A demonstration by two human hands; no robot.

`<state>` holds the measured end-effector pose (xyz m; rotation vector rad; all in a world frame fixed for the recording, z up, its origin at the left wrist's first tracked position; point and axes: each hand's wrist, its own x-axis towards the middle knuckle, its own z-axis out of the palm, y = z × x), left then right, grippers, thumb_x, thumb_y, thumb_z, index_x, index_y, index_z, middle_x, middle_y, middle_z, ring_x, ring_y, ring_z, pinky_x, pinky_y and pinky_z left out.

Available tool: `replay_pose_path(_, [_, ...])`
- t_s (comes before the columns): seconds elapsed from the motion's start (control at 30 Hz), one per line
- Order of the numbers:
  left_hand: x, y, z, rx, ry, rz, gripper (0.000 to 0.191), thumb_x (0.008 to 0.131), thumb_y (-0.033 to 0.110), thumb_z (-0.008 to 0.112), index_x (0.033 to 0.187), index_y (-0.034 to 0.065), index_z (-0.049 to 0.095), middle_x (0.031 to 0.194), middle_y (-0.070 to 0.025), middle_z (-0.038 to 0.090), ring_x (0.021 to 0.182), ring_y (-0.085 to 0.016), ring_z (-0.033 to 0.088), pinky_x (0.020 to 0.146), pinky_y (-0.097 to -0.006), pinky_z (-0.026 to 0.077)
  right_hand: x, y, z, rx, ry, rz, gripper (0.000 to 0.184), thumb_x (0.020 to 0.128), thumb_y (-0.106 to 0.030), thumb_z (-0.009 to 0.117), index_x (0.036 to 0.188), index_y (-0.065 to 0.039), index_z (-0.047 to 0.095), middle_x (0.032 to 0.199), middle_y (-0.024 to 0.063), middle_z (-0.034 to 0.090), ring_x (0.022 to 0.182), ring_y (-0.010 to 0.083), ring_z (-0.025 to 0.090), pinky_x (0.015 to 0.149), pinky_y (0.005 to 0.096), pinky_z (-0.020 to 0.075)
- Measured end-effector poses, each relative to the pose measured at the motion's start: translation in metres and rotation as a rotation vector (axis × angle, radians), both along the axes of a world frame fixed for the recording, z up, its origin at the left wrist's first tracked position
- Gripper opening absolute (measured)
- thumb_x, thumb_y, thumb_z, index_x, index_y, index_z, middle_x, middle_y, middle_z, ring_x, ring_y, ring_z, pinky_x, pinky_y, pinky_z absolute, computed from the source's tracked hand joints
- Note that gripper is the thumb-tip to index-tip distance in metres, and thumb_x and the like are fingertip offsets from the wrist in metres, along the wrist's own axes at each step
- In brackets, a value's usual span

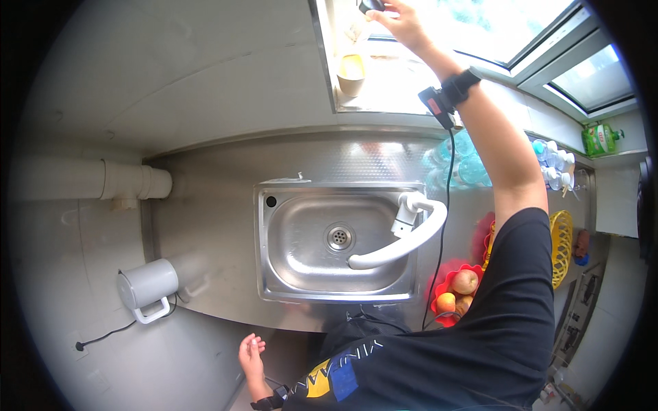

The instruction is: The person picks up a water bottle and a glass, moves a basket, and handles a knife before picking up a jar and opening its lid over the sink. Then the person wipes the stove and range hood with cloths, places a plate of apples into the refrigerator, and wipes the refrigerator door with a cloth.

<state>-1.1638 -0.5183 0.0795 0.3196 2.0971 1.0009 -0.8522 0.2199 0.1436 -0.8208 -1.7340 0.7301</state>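
Observation:
My right hand [403, 20] reaches up to the window sill at the top edge, fingers around a small black object [371, 5] that is partly cut off by the frame. Glare hides what lies just below it. On the sill nearby stands a tan cup-like container [351, 74] with a yellowish inside. My left hand [252, 355] hangs low in front of the counter edge, empty, its fingers loosely bent. Between the hands lies a stainless steel sink [303, 272] with a white faucet [406, 246] over its basin.
Several plastic bottles [470, 167] stand right of the sink, behind my right arm. A red fruit basket [443, 313] and a yellow basket [560, 249] sit nearer. A grey electric kettle [148, 283] is at left. A black cable [445, 226] hangs from my right wrist device.

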Motion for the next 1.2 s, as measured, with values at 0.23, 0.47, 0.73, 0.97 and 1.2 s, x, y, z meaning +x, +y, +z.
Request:
replay_pose_path(0.23, [0.035, 0.108, 0.067, 0.364, 0.098, -0.333, 0.023, 0.092, 0.007, 0.052, 0.112, -0.0042, 0.053, 0.1, -0.0096, 0.06, 0.089, -0.015, 0.059, 0.083, -0.0282, 0.048, 0.068, -0.194, 0.175, -0.131, 0.296, 0.269, 0.046, 0.084, -0.013, 0.063, 0.123, 0.005, 0.049, 0.105, 0.0132, 0.061, 0.096, 0.0183, 0.06, 0.084, 0.0282, 0.0482])
replay_pose_path(0.47, [0.09, 0.192, 0.136, 0.854, -0.15, -0.706, 0.066, 0.079, 0.027, 0.071, 0.129, -0.0042, 0.04, 0.124, -0.0187, 0.051, 0.113, -0.026, 0.052, 0.095, -0.0351, 0.042, 0.065, -0.378, 0.189, -0.317, 0.143, 0.59, 0.04, 0.085, -0.007, 0.054, 0.124, 0.004, 0.049, 0.112, 0.0117, 0.059, 0.108, 0.016, 0.053, 0.092, 0.0281, 0.0434])
replay_pose_path(0.73, [0.137, 0.194, 0.121, 0.645, -0.319, -1.001, 0.061, 0.073, 0.015, 0.077, 0.124, -0.0017, 0.049, 0.106, -0.0092, 0.061, 0.093, -0.013, 0.057, 0.084, -0.0272, 0.046, 0.027, -0.492, 0.07, -0.593, 0.263, 0.606, 0.045, 0.086, -0.003, 0.055, 0.129, 0.001, 0.044, 0.124, 0.0103, 0.05, 0.115, 0.0165, 0.048, 0.097, 0.032, 0.0405])
replay_pose_path(0.97, [0.099, 0.158, 0.108, 0.582, 0.244, -1.027, 0.045, 0.065, 0.015, 0.079, 0.105, 0.0031, 0.062, 0.097, -0.0139, 0.065, 0.088, -0.026, 0.065, 0.078, -0.0323, 0.05, -0.002, -0.539, 0.037, -0.74, 0.131, 0.482, 0.044, 0.088, -0.001, 0.056, 0.13, 0.001, 0.045, 0.129, 0.0107, 0.05, 0.12, 0.0172, 0.046, 0.099, 0.0316, 0.0403])
replay_pose_path(1.2, [0.069, 0.133, 0.105, 0.656, 0.263, -1.003, 0.047, 0.063, 0.015, 0.079, 0.105, 0.0045, 0.061, 0.095, -0.0136, 0.064, 0.086, -0.028, 0.063, 0.078, -0.0344, 0.05, -0.03, -0.56, 0.033, -0.747, 0.207, 0.514, 0.043, 0.089, -0.005, 0.056, 0.13, 0.001, 0.045, 0.131, 0.0116, 0.049, 0.123, 0.0191, 0.044, 0.104, 0.0343, 0.0345])
